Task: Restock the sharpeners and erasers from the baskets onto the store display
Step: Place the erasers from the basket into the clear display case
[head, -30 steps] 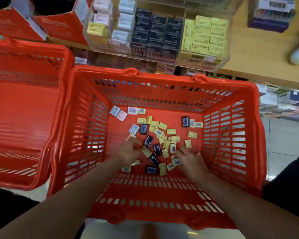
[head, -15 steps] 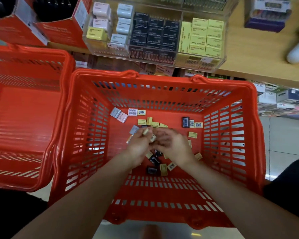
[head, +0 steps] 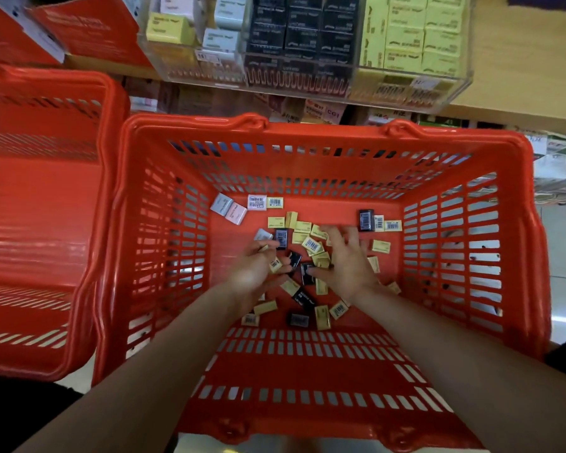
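Observation:
A red basket (head: 327,129) stands in front of me with several small yellow erasers (head: 311,245) and black erasers (head: 366,220) scattered on its floor. Both my hands are down inside it. My left hand (head: 254,273) is curled round a few yellow erasers, one of which shows at its fingertips. My right hand (head: 348,263) lies spread over the pile with straight fingers, its thumb touching a black eraser (head: 306,273). Above the basket, a clear acrylic display (head: 464,76) on the shelf holds rows of yellow, black and pastel erasers.
A second red basket (head: 46,223) sits to the left, touching the first. Pastel erasers (head: 229,209) lie in the near basket's far left corner. Red cartons (head: 89,31) stand on the wooden shelf (head: 530,60). Boxed goods fill a lower shelf at the right.
Both hands moved from the near part of the pile toward its middle. The left hand gathered up erasers. The right hand then spread out over the yellow ones.

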